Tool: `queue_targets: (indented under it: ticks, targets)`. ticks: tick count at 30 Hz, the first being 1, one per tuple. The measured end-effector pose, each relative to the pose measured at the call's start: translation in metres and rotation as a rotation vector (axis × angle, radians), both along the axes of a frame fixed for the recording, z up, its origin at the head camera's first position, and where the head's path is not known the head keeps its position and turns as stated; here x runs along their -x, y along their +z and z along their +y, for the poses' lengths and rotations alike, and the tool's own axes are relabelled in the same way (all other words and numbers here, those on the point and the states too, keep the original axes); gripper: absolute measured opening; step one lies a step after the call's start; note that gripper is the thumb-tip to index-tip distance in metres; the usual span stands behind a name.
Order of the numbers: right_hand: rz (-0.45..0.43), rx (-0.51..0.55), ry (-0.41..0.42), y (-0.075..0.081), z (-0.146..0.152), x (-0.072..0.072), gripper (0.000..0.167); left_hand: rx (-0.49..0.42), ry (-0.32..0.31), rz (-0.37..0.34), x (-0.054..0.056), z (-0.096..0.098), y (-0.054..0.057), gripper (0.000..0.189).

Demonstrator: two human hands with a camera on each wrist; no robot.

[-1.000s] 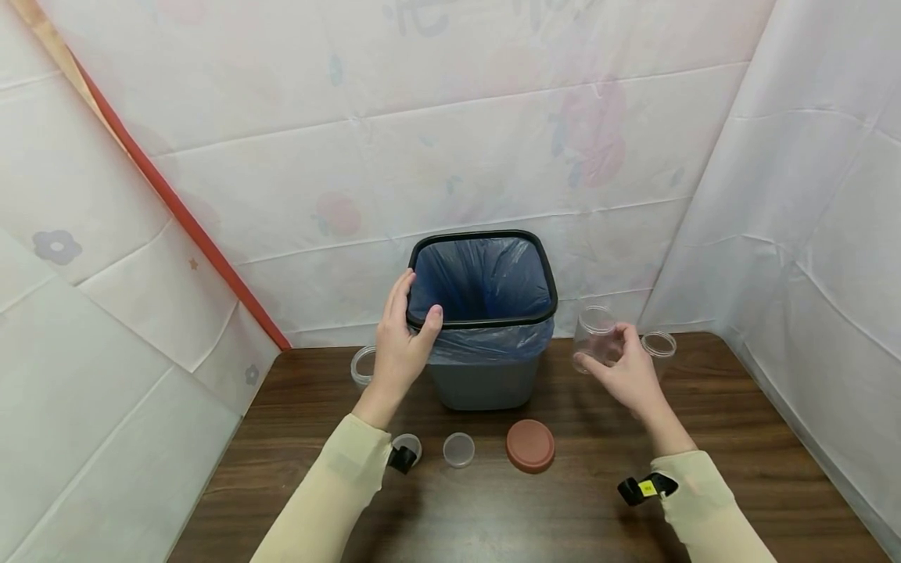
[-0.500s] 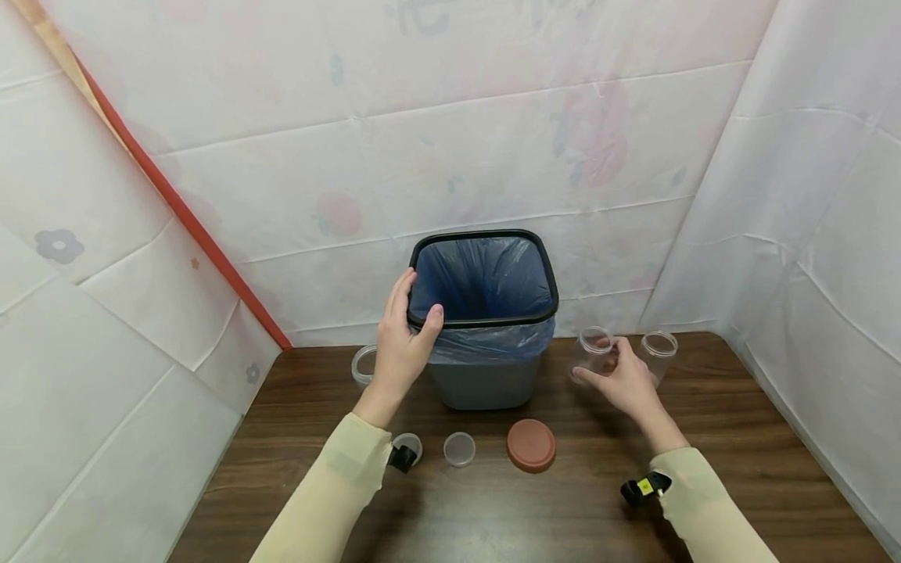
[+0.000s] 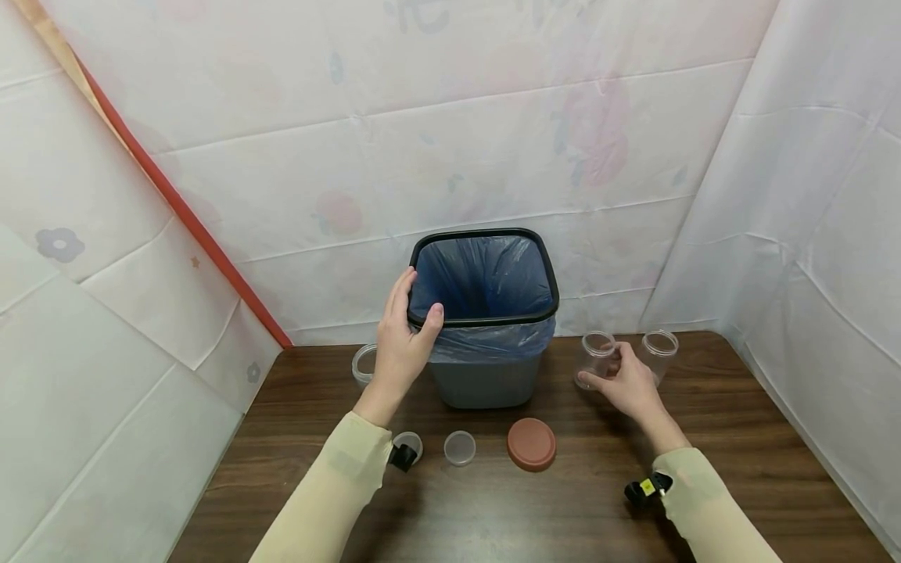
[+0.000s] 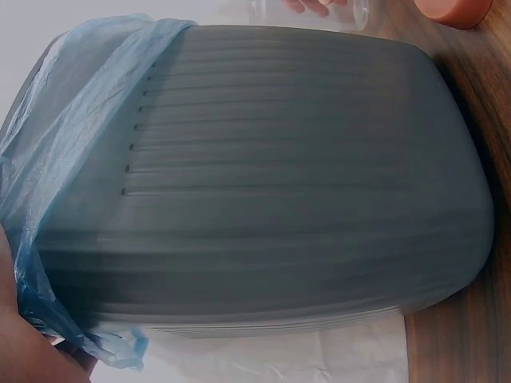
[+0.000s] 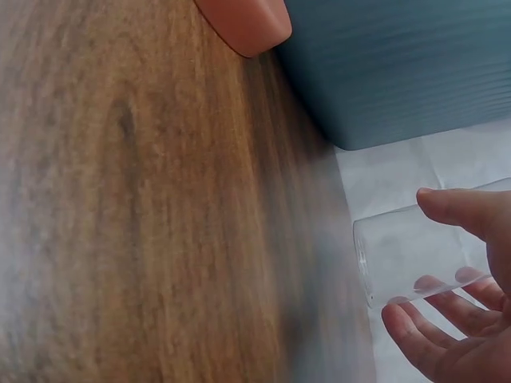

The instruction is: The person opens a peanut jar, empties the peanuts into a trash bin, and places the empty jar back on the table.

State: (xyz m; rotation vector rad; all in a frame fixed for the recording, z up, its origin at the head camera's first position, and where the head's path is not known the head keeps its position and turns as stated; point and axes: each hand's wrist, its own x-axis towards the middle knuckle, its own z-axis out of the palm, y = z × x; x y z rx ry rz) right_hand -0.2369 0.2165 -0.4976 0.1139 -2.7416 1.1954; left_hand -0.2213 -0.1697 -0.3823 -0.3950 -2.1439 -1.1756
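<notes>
Against the front-left corner of a grey trash bin (image 3: 486, 385) rests my left hand (image 3: 403, 344), its fingers fairly straight along the black rim and the thumb over the front. A blue bag (image 4: 88, 120) lines the bin and folds down outside. To the right, my right hand (image 3: 626, 383) grips a clear jar (image 3: 595, 361), thumb on one side and fingers on the other. The jar has no lid and stands upright at the table surface. A second clear jar (image 3: 660, 352) stands just beyond that hand. In the right wrist view the held jar (image 5: 399, 247) is see-through.
A reddish-brown round lid (image 3: 531, 444) and a small clear lid (image 3: 460, 448) lie in front of the bin. Another clear lid (image 3: 410, 442) is partly behind the left wrist strap. An open clear jar (image 3: 363, 364) stands left of the bin, partly hidden by the left hand.
My right hand has lowered the jar to the table beside the second jar, then shifted it slightly right. The left hand has stayed on the bin.
</notes>
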Motion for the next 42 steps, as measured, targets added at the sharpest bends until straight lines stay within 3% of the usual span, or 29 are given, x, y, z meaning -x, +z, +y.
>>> queue_targets:
  ticks: [23,30,36,42]
  targets:
    - [-0.005,-0.008,0.012,-0.009,0.004,-0.006,0.07,-0.001,-0.02,0.01,0.0,0.003,0.002,0.084]
    - [0.0,-0.022,0.022,-0.009,0.006,-0.008,0.074,-0.002,-0.012,0.01,0.002,0.003,0.003,0.095]
    - [-0.024,-0.026,0.077,-0.001,0.009,-0.014,0.09,0.049,0.017,-0.041,-0.003,-0.005,0.003,0.109]
    - [0.029,-0.062,0.15,0.024,0.025,-0.035,0.084,0.132,0.018,-0.102,-0.016,-0.025,0.006,0.101]
